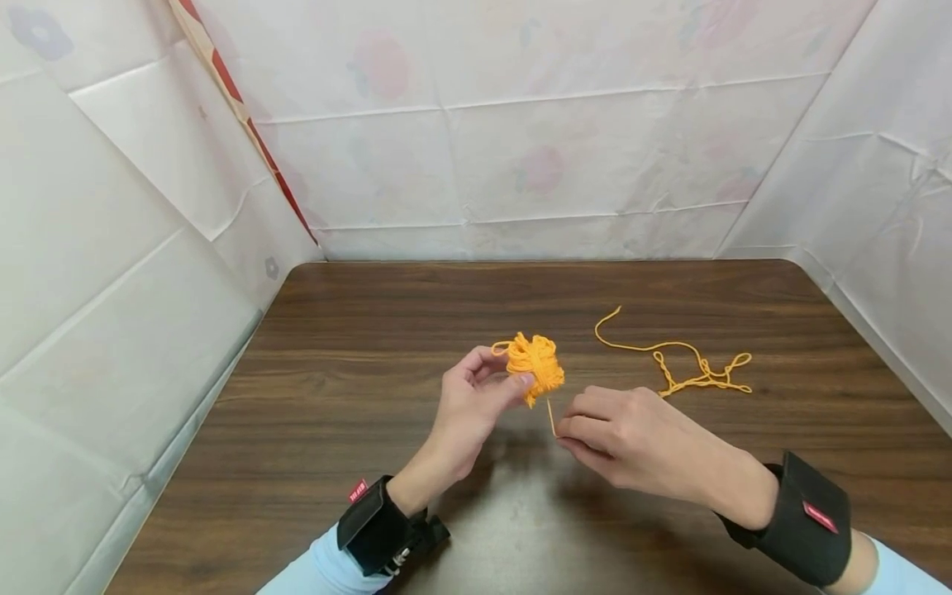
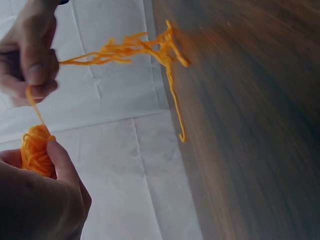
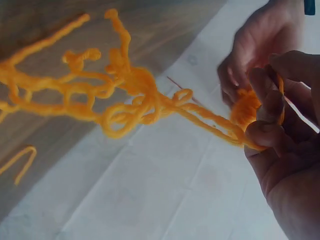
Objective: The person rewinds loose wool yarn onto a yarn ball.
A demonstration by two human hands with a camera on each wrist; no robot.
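Note:
A small orange yarn ball (image 1: 535,364) is pinched between the thumb and fingers of my left hand (image 1: 476,397) above the wooden table (image 1: 357,347). My right hand (image 1: 617,434) pinches the yarn strand (image 1: 551,417) that runs down from the ball. From that hand the strand trails right into a loose knotted tangle (image 1: 699,372) lying on the table. The left wrist view has the ball (image 2: 34,150) under my thumb and the tangle (image 2: 145,47) beyond. In the right wrist view the tangle (image 3: 125,95) hangs large in front, with the ball (image 3: 245,107) half hidden behind my fingers.
White sheeting (image 1: 521,124) walls the table at the back and on both sides. A red-edged strip (image 1: 245,124) runs diagonally down the left corner. Black wrist straps (image 1: 379,525) sit on both forearms.

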